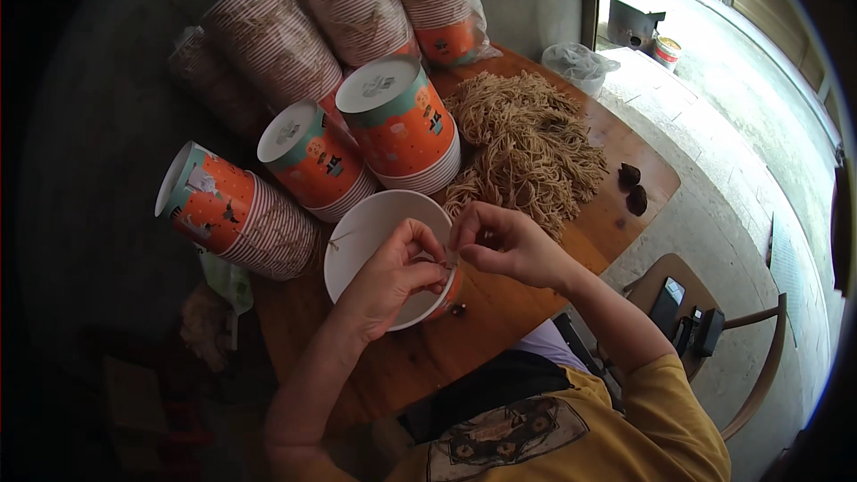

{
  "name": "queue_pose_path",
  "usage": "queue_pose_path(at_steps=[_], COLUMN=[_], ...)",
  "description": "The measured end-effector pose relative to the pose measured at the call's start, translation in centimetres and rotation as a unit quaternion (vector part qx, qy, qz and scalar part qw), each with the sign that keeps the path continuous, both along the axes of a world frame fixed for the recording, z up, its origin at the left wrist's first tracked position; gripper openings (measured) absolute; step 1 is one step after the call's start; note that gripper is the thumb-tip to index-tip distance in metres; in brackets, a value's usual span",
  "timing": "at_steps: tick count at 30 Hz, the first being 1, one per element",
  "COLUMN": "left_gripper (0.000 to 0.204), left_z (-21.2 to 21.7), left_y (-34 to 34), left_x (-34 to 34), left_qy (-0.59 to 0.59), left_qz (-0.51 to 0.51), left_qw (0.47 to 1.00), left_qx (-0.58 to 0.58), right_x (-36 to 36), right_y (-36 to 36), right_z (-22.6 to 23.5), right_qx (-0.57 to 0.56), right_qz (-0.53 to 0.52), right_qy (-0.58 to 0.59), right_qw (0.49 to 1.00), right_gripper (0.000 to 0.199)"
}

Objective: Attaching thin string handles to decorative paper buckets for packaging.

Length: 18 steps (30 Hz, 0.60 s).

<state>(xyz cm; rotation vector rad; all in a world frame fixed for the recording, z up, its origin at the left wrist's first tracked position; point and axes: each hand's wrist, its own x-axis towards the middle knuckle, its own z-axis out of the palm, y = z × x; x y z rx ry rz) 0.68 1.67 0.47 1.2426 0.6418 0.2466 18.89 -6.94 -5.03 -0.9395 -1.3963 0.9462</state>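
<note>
A paper bucket (353,241), white inside and orange outside, stands with its mouth up at the table's near side. Over its right rim my two hands almost meet. My left hand (393,275) is closed in a pinch above the bucket's mouth. Just right of it, my right hand (511,248) is pinched too, thumb against fingertips. Something small and pale seems to be between the fingertips, too small to name. A short strand of beige cord (340,237) lies across the bucket's left rim. Behind my right hand is a large tangled heap of beige cords (527,147).
Upside-down stacks of orange paper buckets (400,129) stand behind, and another stack (237,210) lies tilted at left. Bagged stacks (344,4) lean at the wall. Two dark lumps (633,189) sit near the wooden table's (656,180) right edge. A chair (665,272) holds a phone (667,303).
</note>
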Motion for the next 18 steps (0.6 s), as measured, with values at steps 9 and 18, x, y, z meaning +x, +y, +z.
queue_pose_path(at_steps=[9, 18], left_gripper=[0.024, 0.020], left_z=[-0.7, -0.9], left_y=[-0.5, -0.6], left_x=[0.1, 0.4], left_qy=[-0.006, -0.028], left_qz=[0.005, 0.011], left_qw=[0.996, 0.978], left_qx=[0.086, 0.206], right_x=[0.1, -1.1], right_y=[-0.5, -1.2], right_z=[1.2, 2.1], right_qx=[-0.080, 0.034], right_qz=[0.000, -0.173], right_qy=[0.030, -0.274], right_qw=[0.996, 0.945], right_gripper=[0.014, 0.018])
